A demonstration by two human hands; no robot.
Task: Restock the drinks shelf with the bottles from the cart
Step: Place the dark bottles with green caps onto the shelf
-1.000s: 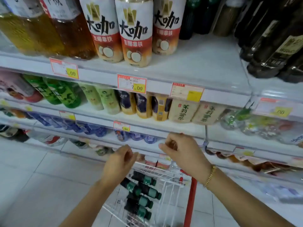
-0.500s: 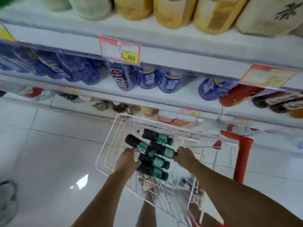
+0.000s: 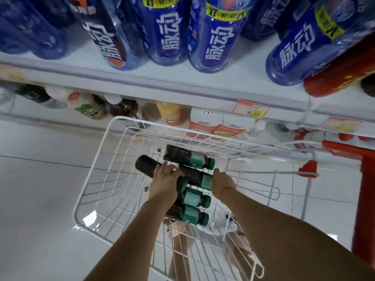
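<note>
Your view has dropped closer to the white wire cart basket [image 3: 92, 179] since a moment ago, and both hands now sit on bottles inside it. Your left hand [image 3: 164, 182] curls around the tilted dark bottle [image 3: 145, 165] at the left of the pile; your right hand [image 3: 222, 184] closes over the cap end of the second bottle [image 3: 194, 176]. Three more green-labelled bottles [image 3: 191, 158] lie around them, below the shelf [image 3: 162, 84] of blue drinks.

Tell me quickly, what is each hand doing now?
Left hand: closed around a dark green-labelled plastic bottle in the white wire cart basket.
Right hand: gripping another dark green-labelled bottle.
</note>
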